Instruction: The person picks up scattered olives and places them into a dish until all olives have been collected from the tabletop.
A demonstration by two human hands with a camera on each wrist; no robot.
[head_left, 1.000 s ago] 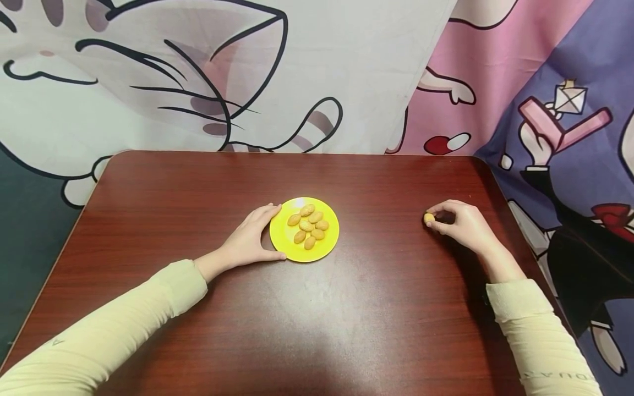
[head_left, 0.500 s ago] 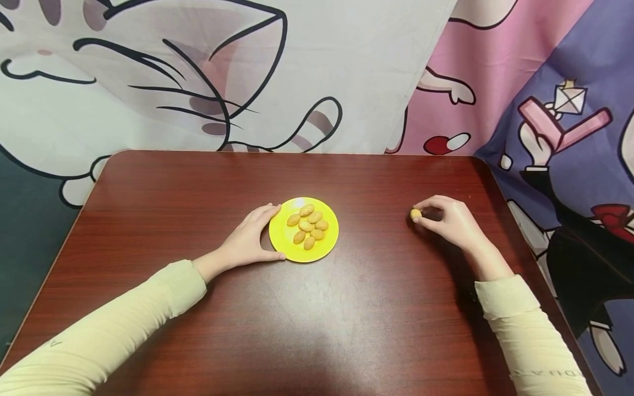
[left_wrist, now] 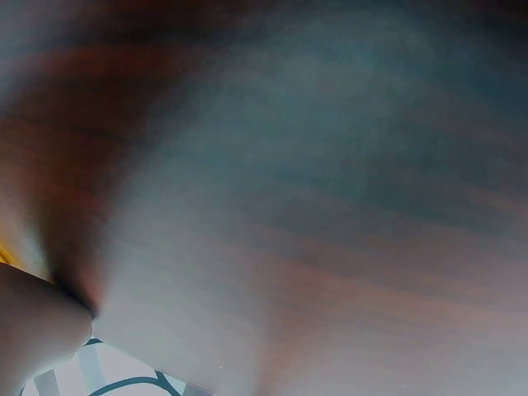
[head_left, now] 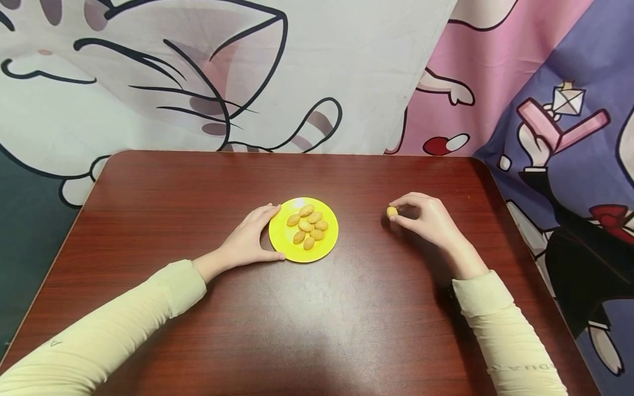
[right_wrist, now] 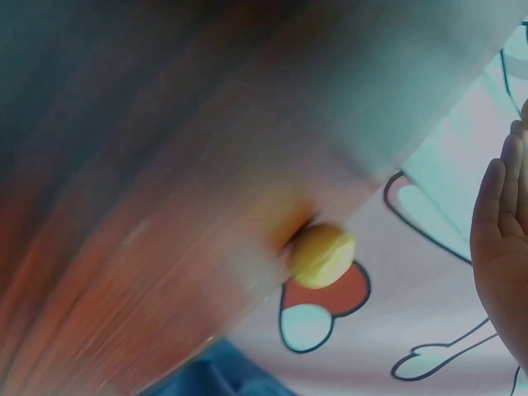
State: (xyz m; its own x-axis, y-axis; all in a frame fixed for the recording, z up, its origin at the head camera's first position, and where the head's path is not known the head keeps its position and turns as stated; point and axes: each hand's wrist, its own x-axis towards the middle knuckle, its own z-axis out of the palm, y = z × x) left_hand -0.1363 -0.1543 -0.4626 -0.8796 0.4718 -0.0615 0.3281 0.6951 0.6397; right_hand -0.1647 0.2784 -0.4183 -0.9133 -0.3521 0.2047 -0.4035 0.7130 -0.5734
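On the table stands a small round yellow plate point(head_left: 329, 242) bearing several yellow-brown oval pieces point(head_left: 305, 226) with pitted skin, like almonds in the shell. My left hand point(head_left: 250, 235) holds the plate's left side, thumb at the near rim and fingers at the far rim. To the right of the plate, my right hand point(head_left: 428, 220) pinches a similar yellow oval piece point(head_left: 392, 212) between thumb and fingertips, close to the tabletop. In the right wrist view this piece point(right_wrist: 323, 254) looks rounded and bright. The left wrist view shows mostly blurred tabletop and a bit of hand point(left_wrist: 37, 330).
The dark red-brown table point(head_left: 346, 330) has rounded far corners. A cartoon-printed cloth backdrop point(head_left: 366, 71) hangs behind it and a blue one point(head_left: 589, 49) on the right. Both forearms in pale sleeves point(head_left: 109, 324) reach in from the near side.
My right hand has moved left toward the plate with the yellow oval piece in its fingers. The left hand and the plate have stayed in place.
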